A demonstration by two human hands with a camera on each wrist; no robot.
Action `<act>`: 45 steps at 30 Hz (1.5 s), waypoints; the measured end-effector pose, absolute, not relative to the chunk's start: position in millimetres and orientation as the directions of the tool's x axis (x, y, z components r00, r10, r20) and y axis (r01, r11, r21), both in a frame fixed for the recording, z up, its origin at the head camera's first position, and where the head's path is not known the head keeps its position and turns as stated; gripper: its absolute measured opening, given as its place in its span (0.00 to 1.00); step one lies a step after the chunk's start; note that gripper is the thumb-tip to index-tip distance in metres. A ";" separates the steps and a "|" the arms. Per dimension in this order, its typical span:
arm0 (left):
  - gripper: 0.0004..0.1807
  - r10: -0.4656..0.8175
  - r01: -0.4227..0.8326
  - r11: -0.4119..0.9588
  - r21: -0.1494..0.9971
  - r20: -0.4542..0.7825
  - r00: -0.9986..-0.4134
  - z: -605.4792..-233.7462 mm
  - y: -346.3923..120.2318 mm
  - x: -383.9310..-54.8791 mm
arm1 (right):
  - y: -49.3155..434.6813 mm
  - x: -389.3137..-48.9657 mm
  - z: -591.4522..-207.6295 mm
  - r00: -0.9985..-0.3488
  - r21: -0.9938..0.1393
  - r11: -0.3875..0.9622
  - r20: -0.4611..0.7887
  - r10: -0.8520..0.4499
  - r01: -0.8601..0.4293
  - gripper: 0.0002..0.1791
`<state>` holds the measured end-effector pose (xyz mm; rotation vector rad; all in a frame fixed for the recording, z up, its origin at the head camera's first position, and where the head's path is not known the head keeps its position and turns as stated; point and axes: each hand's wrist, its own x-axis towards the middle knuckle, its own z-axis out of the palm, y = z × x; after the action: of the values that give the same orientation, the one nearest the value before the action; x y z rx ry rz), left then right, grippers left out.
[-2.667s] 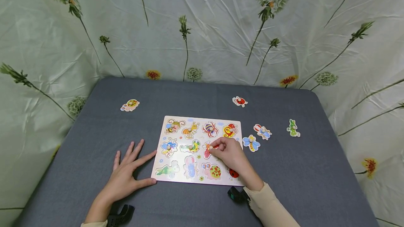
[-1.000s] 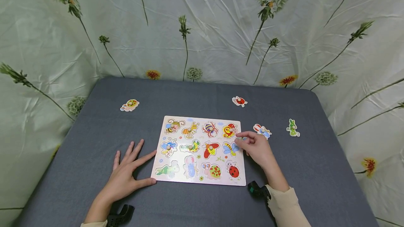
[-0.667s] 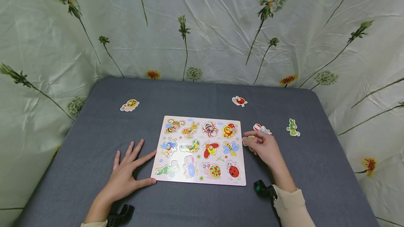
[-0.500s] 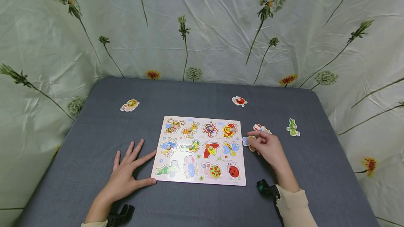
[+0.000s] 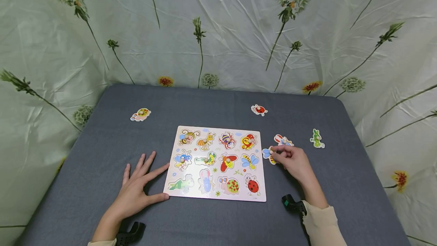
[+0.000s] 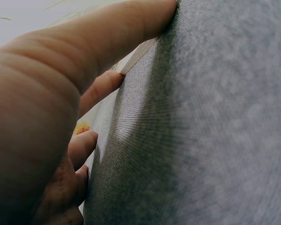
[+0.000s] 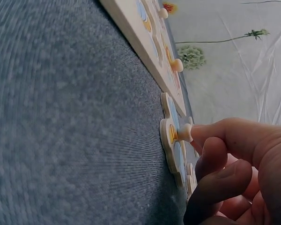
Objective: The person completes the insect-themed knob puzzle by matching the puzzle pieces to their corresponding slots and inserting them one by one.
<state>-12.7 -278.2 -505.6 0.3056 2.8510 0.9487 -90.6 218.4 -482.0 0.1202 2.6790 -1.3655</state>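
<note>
My left hand point(image 5: 134, 189) lies on the table, fingers spread, with its thumb and index fingertip against the left edge of the knobbed insect puzzle board point(image 5: 239, 197). Just off the board's right edge, my right hand point(image 5: 297, 162) pinches the small wooden knob point(image 7: 184, 132) of a blue-winged bee puzzle piece point(image 5: 267, 153). The piece still lies on the cloth, partly covered by the fingers. A red-winged insect piece point(image 5: 228, 161) sits in its slot on the board. The bee picture point(image 5: 250, 161) in the middle row has no knob on it.
A blue-bodied bug piece point(image 5: 282, 140) lies right behind my right hand. Further off are a green grasshopper piece point(image 5: 317, 139), a ladybug piece point(image 5: 259, 110) and a snail piece point(image 5: 140, 114). A flowered curtain point(image 5: 239, 29) hangs beyond the grey table point(image 5: 205, 225).
My right hand has let go of the red-winged piece in the board. It has moved right, to the bee piece's knob. My left hand has stayed put.
</note>
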 end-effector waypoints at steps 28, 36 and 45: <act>0.50 0.225 0.151 0.781 0.606 -0.047 -0.973 -507.1 -279.0 -12.6 | 214.0 -90.2 -482.3 -0.996 -0.701 0.710 -0.091 0.008 0.070 0.08; 0.50 0.226 0.150 0.781 0.606 -0.051 -0.973 -506.8 -278.9 -12.6 | 215.3 -88.1 -481.9 -0.993 -0.680 0.725 -0.114 0.040 0.108 0.09; 0.50 0.226 0.153 0.780 0.607 -0.045 -0.973 -506.6 -278.8 -12.3 | 216.5 -85.3 -483.2 -0.989 -0.650 0.748 -0.128 0.070 0.137 0.12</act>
<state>-12.3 -278.8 -506.6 0.3052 2.8537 0.9585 -85.3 216.5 -483.2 0.1689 2.8475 -1.0696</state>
